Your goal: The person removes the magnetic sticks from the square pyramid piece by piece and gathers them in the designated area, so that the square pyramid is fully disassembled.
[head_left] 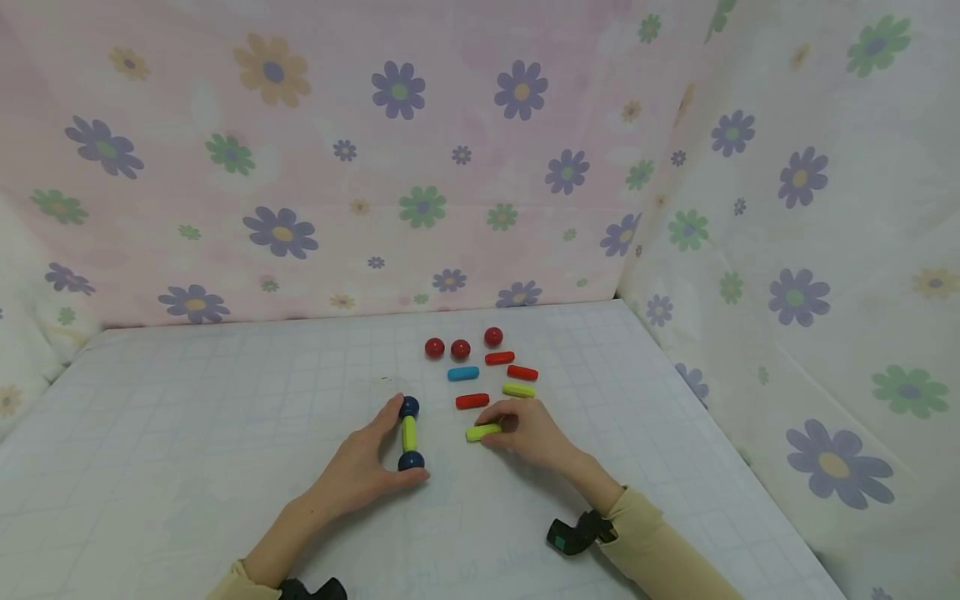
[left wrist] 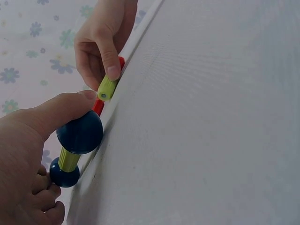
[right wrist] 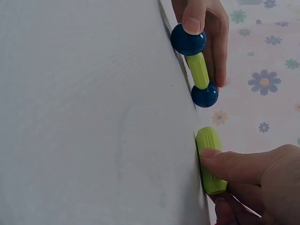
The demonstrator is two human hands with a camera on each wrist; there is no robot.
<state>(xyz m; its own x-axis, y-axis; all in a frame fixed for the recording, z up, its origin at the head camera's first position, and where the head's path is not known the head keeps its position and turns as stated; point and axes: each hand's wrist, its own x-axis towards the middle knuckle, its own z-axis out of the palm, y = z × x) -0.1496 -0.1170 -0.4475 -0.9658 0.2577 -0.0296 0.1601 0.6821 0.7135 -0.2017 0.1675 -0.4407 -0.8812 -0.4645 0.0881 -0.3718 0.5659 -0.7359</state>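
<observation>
Two dark blue balls, a far one (head_left: 408,407) and a near one (head_left: 411,462), are joined by a yellow-green rod (head_left: 408,434) into a dumbbell shape. My left hand (head_left: 352,471) holds this piece end to end, thumb on the near ball and fingers at the far one. To its right, my right hand (head_left: 536,433) pinches a second yellow-green rod (right wrist: 209,140) between thumb and fingers, low at the tabletop. In the head view that rod is partly covered by the fingers. A gap separates it from the dumbbell piece.
Beyond the right hand lie a yellow-green rod (head_left: 519,390), red rods (head_left: 472,401) and a blue rod (head_left: 463,373). Red balls (head_left: 461,349) sit farther back on the white table (head_left: 225,417). Flowered cloth (head_left: 465,233) hangs behind and at the sides.
</observation>
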